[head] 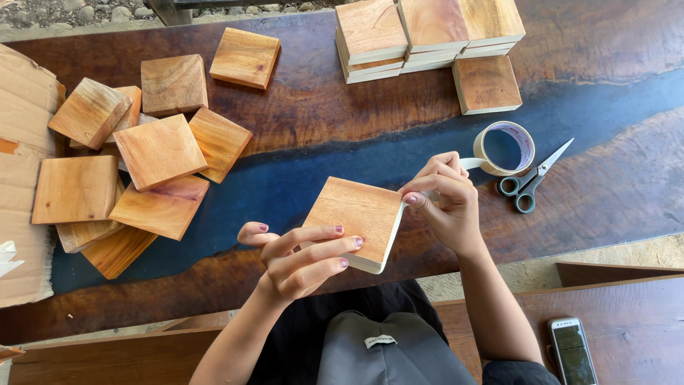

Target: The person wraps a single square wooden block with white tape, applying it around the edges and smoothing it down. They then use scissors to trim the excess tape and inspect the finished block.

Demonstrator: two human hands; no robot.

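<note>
The left hand [299, 260] grips the near edge of a square, light-brown wooden tile [354, 217], held above the dark wooden table [320, 107]. The right hand [445, 199] pinches cream masking tape against the tile's far corner. The tape roll [504, 147] lies beside grey-handled scissors [531, 182].

Scissors [533, 182] by tape, phone [573, 351] on bench, cardboard [21, 107] at left w/ loose wood squares [135, 164].

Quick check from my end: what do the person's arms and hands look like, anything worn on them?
Both forearms are bare, with no gloves, watch or rings visible. The left hand and right hand have dark purplish polish on short nails. A dark sleeve edge shows at the right elbow.
</note>
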